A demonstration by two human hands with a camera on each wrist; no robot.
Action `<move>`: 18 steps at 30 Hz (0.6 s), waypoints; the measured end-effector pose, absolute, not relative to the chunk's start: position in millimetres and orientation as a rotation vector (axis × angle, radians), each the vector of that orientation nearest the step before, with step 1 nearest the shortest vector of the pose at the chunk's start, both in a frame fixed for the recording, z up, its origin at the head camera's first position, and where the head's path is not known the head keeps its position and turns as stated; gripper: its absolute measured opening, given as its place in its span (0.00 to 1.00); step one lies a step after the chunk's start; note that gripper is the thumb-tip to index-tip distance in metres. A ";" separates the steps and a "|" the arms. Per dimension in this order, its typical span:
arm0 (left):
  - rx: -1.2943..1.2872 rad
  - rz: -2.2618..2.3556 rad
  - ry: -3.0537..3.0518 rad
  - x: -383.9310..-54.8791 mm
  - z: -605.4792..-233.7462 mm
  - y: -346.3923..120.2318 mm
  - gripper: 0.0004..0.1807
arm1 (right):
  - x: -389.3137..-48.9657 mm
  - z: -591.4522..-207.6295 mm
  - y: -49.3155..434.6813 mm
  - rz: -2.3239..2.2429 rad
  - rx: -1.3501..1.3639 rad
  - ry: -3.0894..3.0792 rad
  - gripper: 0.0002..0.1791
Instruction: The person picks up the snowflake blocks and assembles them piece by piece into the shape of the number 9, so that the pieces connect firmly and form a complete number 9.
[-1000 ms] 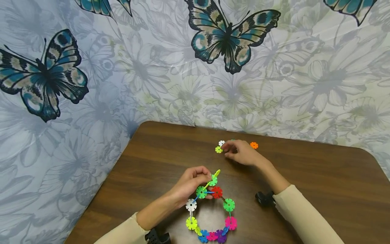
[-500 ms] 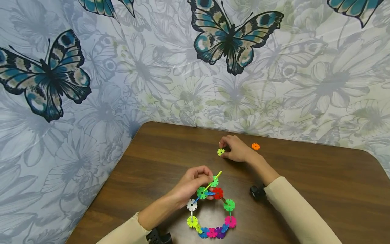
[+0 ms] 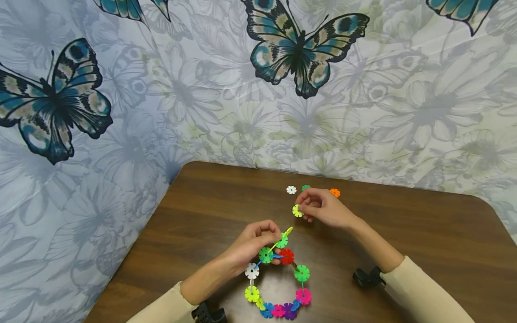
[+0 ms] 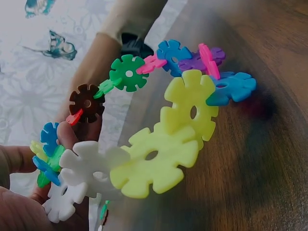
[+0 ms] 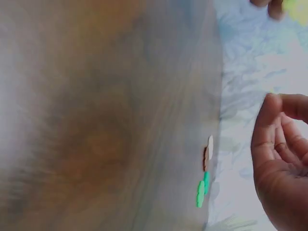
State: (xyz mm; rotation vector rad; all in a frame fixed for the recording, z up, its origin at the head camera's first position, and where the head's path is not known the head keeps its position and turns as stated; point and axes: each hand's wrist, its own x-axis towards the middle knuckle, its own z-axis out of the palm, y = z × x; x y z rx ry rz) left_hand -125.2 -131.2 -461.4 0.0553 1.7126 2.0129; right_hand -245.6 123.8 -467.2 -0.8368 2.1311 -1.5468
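My left hand [image 3: 258, 242] pinches the upper part of a closed ring of linked plastic snowflake discs [image 3: 286, 256], held over the table. The ring has green, red, white, yellow, pink, purple and blue discs; a short branch of green and yellow discs sticks up by the fingertips. In the left wrist view, white discs [image 4: 89, 166] and yellow discs [image 4: 154, 161] of the ring appear large beside the palm. My right hand [image 3: 323, 207] pinches a loose yellow snowflake disc [image 3: 297, 211] between thumb and fingers, further back and to the right of the ring.
Loose discs lie near the table's back edge: a white one [image 3: 291, 190], a green one [image 3: 305, 187] partly behind the right hand, and an orange one [image 3: 334, 192]. The brown wooden table [image 3: 424, 233] meets a butterfly-patterned wall covering [image 3: 226, 107].
The right hand has taken the yellow disc from beside the white one and drawn it towards the ring. The left hand keeps its hold, nearly still.
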 end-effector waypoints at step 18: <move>0.076 2.019 1.758 -126.2 -459.6 -129.9 0.08 | -204.9 -454.0 120.5 -1.768 -0.793 1.911 0.06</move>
